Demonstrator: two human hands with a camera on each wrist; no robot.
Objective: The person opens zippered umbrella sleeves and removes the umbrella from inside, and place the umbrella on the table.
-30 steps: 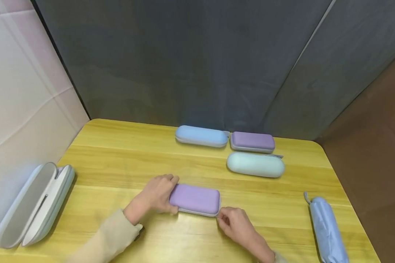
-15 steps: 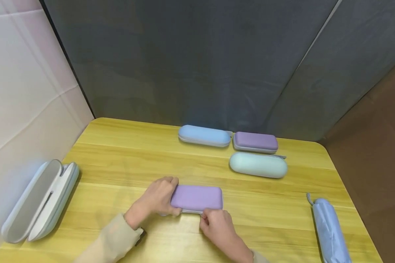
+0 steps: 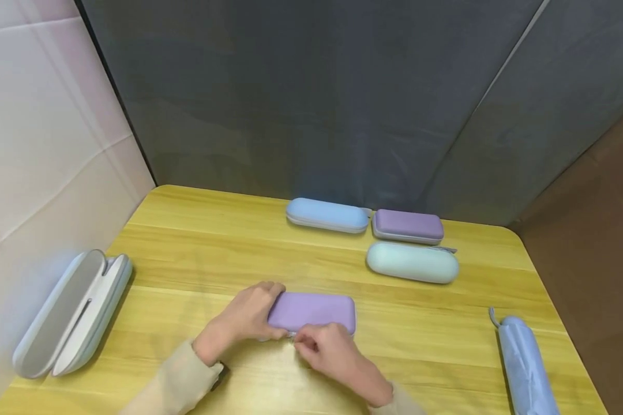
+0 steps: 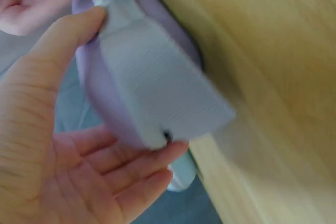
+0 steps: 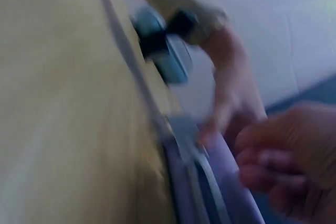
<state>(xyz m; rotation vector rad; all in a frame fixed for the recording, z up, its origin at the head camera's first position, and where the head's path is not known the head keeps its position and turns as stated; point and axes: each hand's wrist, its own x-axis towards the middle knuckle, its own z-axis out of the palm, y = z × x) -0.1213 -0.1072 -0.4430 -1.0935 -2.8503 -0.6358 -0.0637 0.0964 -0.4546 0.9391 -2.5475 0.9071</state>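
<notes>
A light purple zip case lies flat on the wooden table in front of me. My left hand grips its left end, thumb on the front side and fingers behind. Close up in the left wrist view, a grey fabric patch covers that end. At the front seam, near the left thumb, my right hand pinches the zipper pull, which the fingers mostly hide. Blurred in the right wrist view, the zipper shows two pale edges with a dark gap between them.
Beyond the hands lie a blue case, a darker purple case and a mint case. An opened pale case stands at the left edge. A folded blue umbrella lies at the right. A dark panel backs the table.
My right hand has slid leftward along the front seam, from the case's right corner to near the left thumb. The left hand keeps its grip. The head view has shifted slightly.
</notes>
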